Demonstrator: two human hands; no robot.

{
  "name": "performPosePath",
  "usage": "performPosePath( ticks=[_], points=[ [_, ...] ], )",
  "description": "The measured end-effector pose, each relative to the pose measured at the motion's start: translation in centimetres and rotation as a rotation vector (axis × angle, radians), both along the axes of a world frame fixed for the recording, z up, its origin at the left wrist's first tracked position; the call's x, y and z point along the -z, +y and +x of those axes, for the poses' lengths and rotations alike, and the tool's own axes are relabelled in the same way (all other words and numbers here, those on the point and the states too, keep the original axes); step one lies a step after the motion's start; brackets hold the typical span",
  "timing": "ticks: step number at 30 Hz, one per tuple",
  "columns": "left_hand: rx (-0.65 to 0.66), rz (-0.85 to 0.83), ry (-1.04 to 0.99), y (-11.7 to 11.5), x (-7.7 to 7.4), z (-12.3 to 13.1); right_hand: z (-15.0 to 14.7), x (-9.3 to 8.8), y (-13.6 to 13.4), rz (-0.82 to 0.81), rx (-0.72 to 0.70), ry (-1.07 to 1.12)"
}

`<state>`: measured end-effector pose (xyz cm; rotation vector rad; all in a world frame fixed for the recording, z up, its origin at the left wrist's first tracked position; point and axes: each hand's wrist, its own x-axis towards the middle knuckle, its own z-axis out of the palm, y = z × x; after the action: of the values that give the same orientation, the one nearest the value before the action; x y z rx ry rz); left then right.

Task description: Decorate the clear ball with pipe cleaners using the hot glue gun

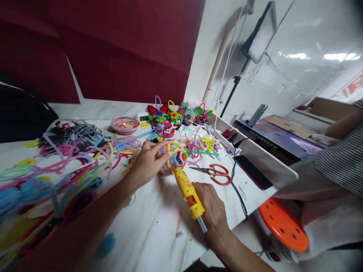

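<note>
Hands apart, each closed on its own item. Left hand (pixel 147 163) wrapped over pipe-cleaner figure (pixel 176 158), pinning it to white table (pixel 159 230), judged to keep it still under the nozzle. Right hand (pixel 212 206) gripped round yellow glue gun (pixel 188 192), nozzle at figure's near edge. Gun's long axis diagonal: glue stick (pixel 202 225) toward wearer, nozzle away and leftward. Orange-handled scissors (pixel 217 173) just right of figure; finished pipe-cleaner heads (pixel 176 115) behind; loose pipe cleaners (pixel 70 155) heaped at left.
</note>
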<state>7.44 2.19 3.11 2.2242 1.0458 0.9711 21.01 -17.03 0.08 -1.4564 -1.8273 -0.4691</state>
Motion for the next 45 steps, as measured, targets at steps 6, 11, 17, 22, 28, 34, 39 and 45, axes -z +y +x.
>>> performPosePath(
  ticks=[6,11,17,22,28,34,39,45],
  points=[
    [0.000,0.013,-0.008,0.0,0.1,0.0,-0.1,0.1,0.4,0.024,0.013,-0.046],
    [-0.006,0.027,-0.011,0.0,0.2,0.0,-0.3,-0.1,0.6,0.024,0.046,-0.089],
    [-0.004,0.021,-0.002,0.0,0.1,0.0,-0.4,-0.3,0.8,0.011,0.084,-0.125],
    [-0.004,0.030,-0.005,0.1,0.2,0.0,-0.5,-0.2,0.8,-0.002,0.089,-0.122],
    [-0.006,0.028,-0.015,0.2,0.3,-0.1,-0.5,0.0,0.7,0.030,0.074,-0.121],
    [-0.004,0.015,-0.003,0.2,0.2,-0.1,-0.5,-0.1,0.9,-0.001,0.101,-0.151],
    [0.004,0.017,-0.013,0.0,0.0,-0.1,-0.6,0.0,1.0,0.009,0.117,-0.162],
    [-0.003,0.014,-0.011,0.0,0.1,-0.1,-0.6,0.1,1.1,0.020,0.115,-0.166]
  ],
)
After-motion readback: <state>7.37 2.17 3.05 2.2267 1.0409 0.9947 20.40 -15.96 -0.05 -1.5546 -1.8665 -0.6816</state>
